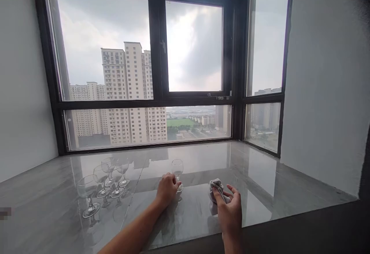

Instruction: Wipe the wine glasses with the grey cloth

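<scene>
My left hand [167, 189] is curled around the stem of a small clear wine glass [177, 168] that stands upright on the glossy grey stone sill [260, 177]. My right hand [229, 211] holds a crumpled grey cloth [217, 189] between thumb and fingers, just to the right of the glass and close above the sill. Both forearms reach in from the bottom edge.
Several more empty stemmed glasses [106, 180] stand in a cluster on the left part of the sill. A dark-framed window [157, 73] runs along the back and right, with tall buildings outside. White walls close both sides.
</scene>
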Demonstrator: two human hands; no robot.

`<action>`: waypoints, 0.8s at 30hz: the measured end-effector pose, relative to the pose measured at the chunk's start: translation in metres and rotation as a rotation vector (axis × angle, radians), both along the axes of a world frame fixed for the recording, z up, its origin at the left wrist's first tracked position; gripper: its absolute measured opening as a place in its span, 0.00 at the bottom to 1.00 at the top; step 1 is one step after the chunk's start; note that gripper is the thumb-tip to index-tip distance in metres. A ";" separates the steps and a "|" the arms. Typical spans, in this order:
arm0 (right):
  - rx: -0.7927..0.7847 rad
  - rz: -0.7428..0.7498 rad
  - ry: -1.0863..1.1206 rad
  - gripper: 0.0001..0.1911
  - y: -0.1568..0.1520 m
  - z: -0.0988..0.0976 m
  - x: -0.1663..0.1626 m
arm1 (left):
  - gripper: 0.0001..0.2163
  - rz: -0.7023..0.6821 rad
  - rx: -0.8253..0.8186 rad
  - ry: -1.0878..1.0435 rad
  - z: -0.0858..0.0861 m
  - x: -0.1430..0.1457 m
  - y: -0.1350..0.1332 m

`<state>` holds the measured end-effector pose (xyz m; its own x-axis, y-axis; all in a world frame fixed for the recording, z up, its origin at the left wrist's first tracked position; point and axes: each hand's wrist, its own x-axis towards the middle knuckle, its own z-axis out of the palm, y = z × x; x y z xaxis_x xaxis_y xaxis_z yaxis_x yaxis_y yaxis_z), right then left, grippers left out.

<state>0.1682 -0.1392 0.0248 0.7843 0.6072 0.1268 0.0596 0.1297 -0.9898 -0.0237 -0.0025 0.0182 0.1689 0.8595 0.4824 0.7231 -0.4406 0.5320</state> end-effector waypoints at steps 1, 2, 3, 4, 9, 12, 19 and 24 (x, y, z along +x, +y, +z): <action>0.004 0.002 0.004 0.45 0.001 0.000 -0.001 | 0.08 0.009 0.001 0.045 0.001 -0.001 -0.001; 0.009 0.002 0.007 0.45 0.002 0.001 -0.002 | 0.09 0.001 -0.003 0.077 0.001 -0.001 -0.001; 0.015 0.003 0.009 0.45 0.002 0.001 -0.003 | 0.10 -0.021 -0.011 0.089 0.000 0.000 0.000; 0.023 0.001 0.008 0.44 0.002 0.001 -0.004 | 0.10 -0.047 -0.020 0.091 -0.001 0.000 0.000; 0.020 -0.001 -0.007 0.43 0.002 -0.004 -0.006 | 0.09 -0.141 -0.038 0.070 -0.006 0.005 0.002; 0.000 -0.001 -0.010 0.43 0.002 -0.007 -0.004 | 0.08 -0.195 -0.021 0.060 -0.005 0.005 -0.002; -0.060 0.019 -0.008 0.43 0.007 -0.007 -0.004 | 0.18 -0.320 -0.072 0.172 0.000 0.004 -0.008; -0.016 0.011 -0.022 0.42 0.007 -0.004 -0.010 | 0.19 -0.272 -0.058 0.210 0.000 0.005 -0.008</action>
<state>0.1585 -0.1318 0.0205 0.7745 0.6182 0.1341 0.0797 0.1150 -0.9902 -0.0184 -0.0109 0.0178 0.4863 0.7943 0.3641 0.6797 -0.6057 0.4136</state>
